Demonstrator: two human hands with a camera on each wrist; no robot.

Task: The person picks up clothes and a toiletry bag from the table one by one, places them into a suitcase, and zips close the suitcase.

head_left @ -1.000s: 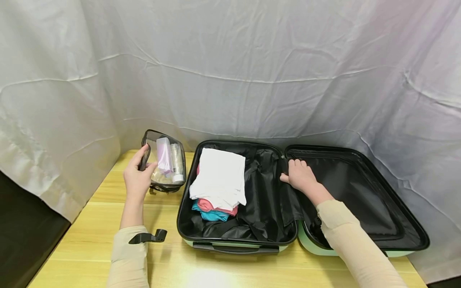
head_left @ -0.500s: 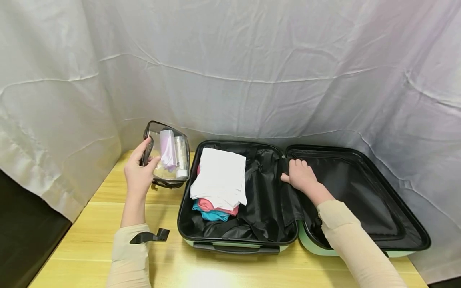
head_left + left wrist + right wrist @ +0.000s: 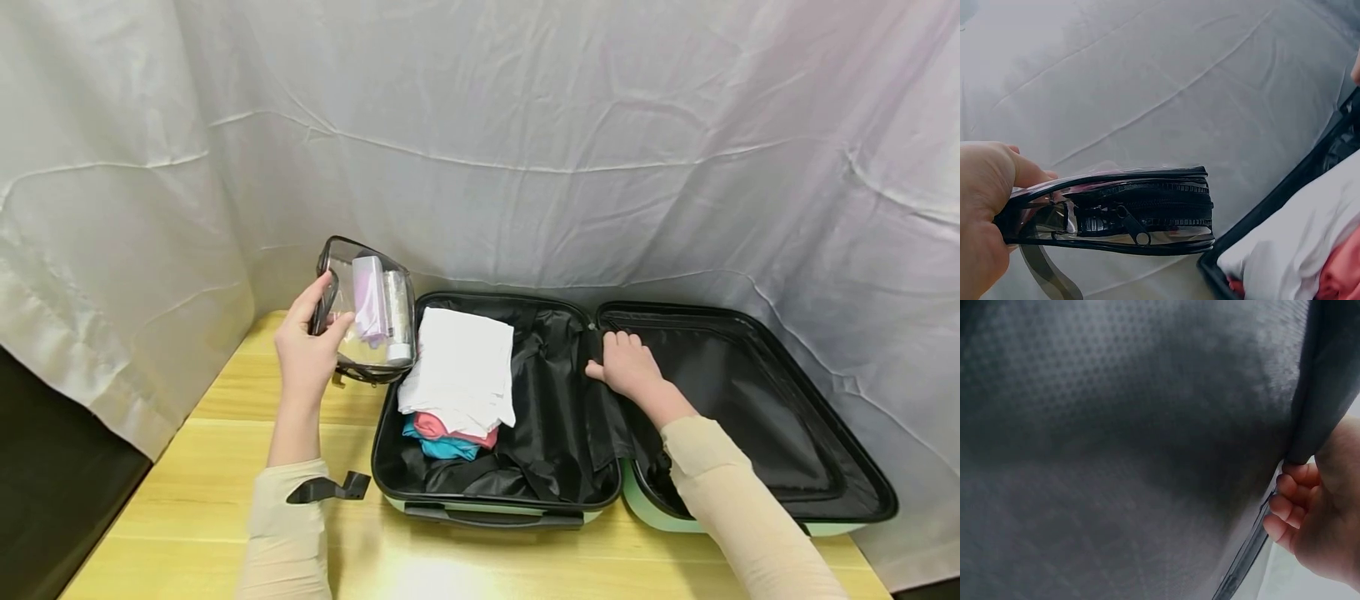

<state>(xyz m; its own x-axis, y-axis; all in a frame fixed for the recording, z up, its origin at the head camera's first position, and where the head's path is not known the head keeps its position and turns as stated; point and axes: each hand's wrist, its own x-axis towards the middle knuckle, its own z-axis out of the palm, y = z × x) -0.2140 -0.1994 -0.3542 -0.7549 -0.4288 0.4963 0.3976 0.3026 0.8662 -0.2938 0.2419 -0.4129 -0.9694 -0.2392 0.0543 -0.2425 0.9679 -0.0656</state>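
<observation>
My left hand (image 3: 307,350) pinches the side of a clear toiletry bag (image 3: 345,287) with black piping, held up beside the suitcase's left edge. Inside it are a lilac packet (image 3: 369,300) and a white-capped bottle (image 3: 399,317). The left wrist view shows the bag's zipper (image 3: 1132,225) pulled closed. A suitcase (image 3: 547,375) lies open, with folded white clothing (image 3: 465,358) over coral and blue garments in its left half. At the hinge, my right hand (image 3: 628,364) holds back a black fabric divider (image 3: 606,429), its fingers curled at the edge in the right wrist view.
The suitcase's right half (image 3: 742,400) has a black lining and lies flat on the wooden table (image 3: 225,500). Its carry handle (image 3: 491,518) faces the table's front. A pale curtain (image 3: 480,150) hangs close behind and at both sides.
My left hand has lifted the toiletry bag from the table and carried it to the right, up to the suitcase's left rim. The right hand has stayed in place.
</observation>
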